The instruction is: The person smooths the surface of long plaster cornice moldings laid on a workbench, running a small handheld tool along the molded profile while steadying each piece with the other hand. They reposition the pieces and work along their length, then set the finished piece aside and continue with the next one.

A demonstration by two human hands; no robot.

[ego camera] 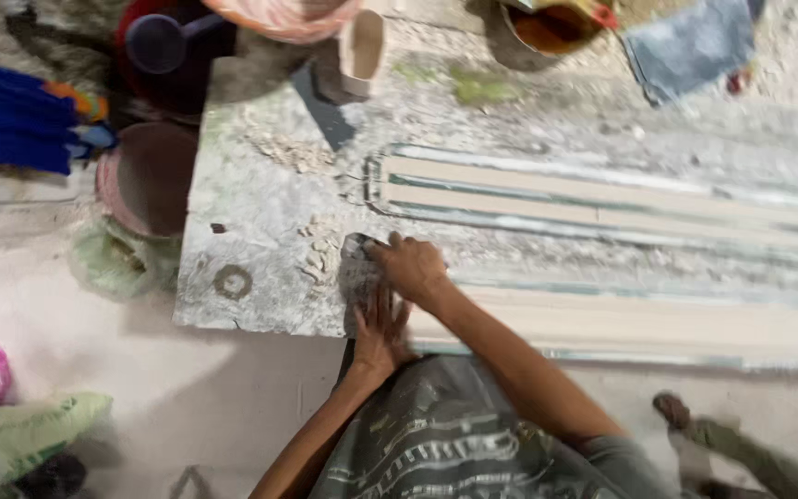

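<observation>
both hands (pixel 390 296) press flat on a grey plaster piece (pixel 359 277) at the slab's (pixel 260 185) near edge; pressing harder could crack it.

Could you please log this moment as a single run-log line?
left hand: flat on grey trowel blade | right hand: pressing its top | surface: plaster-crusted slab | beside: long moulding strips

A pale green sack (pixel 25 439) slumps at eight o'clock. A crumpled translucent green bag (pixel 117 263) lies at nine o'clock.
</observation>
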